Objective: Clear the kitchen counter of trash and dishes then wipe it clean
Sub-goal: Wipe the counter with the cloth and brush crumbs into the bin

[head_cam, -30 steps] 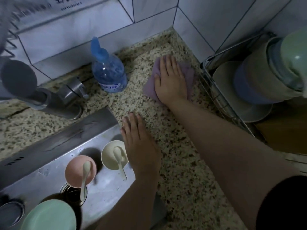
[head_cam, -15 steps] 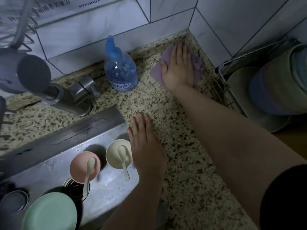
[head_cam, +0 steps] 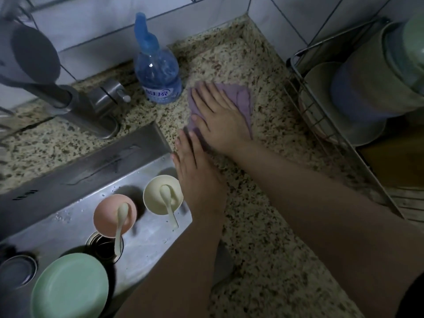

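My right hand [head_cam: 219, 115] lies flat on the purple cloth [head_cam: 238, 97], fingers straight and spread, palm pressing it onto the speckled counter [head_cam: 263, 226]. No grip, just weight on top. Cloth edges show past my fingertips and to the hand's right side.

My left hand [head_cam: 197, 177] rests flat on the counter just nearer me than the right hand, fingers straight and together, holding nothing. Its fingertips nearly reach the cloth's near-left corner; I cannot tell if they touch it.

Just left of the right hand's fingertips, a blue plastic bottle [head_cam: 156, 72] stands upright, close beside the cloth.

Left of my left hand: the steel sink [head_cam: 146, 244]. A cream bowl [head_cam: 163, 195] with a spoon sits right by that hand; a pink bowl [head_cam: 114, 215] with a spoon further left; a green plate [head_cam: 70, 286] nearer me.

Well right of the right hand, a wire dish rack [head_cam: 321, 134] holds stacked dishes.
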